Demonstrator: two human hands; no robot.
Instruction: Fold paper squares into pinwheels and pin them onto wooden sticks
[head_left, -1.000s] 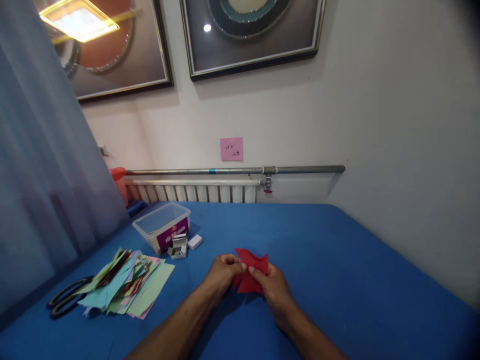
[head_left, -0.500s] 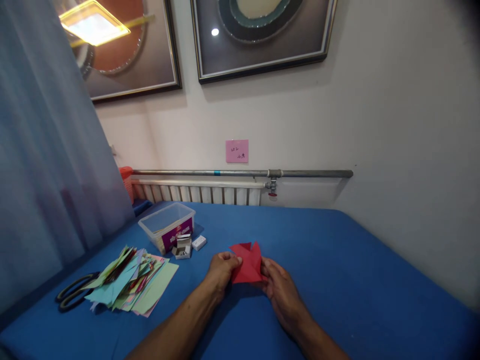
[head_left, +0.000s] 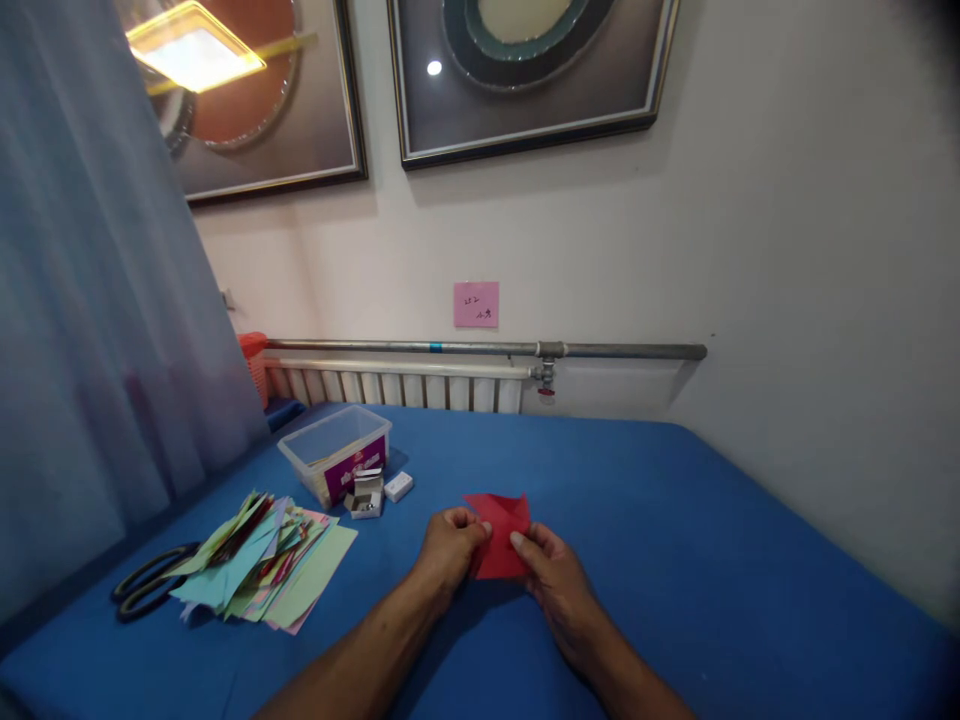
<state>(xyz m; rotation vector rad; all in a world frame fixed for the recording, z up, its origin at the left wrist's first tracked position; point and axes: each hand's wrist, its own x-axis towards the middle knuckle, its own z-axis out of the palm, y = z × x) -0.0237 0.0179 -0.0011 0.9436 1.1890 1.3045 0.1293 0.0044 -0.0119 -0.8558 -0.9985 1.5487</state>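
A folded piece of red paper (head_left: 501, 530) is held just above the blue table (head_left: 675, 520), in front of me. My left hand (head_left: 447, 545) pinches its left edge with closed fingers. My right hand (head_left: 551, 572) grips its right side, thumb on top of the paper. The lower part of the paper is hidden behind my fingers.
A fanned pile of coloured paper sheets (head_left: 262, 565) lies to the left, with black scissors (head_left: 146, 592) beside it. Behind are a clear plastic box (head_left: 336, 460), a small open carton (head_left: 366, 495) and a little white box (head_left: 398, 486). A blue curtain (head_left: 90, 330) hangs at left; a radiator (head_left: 397, 385) lines the wall.
The red paper's pointed flaps have been folded flatter into a more compact shape. Both hands stayed on it and shifted slightly. The camera view rose a little.
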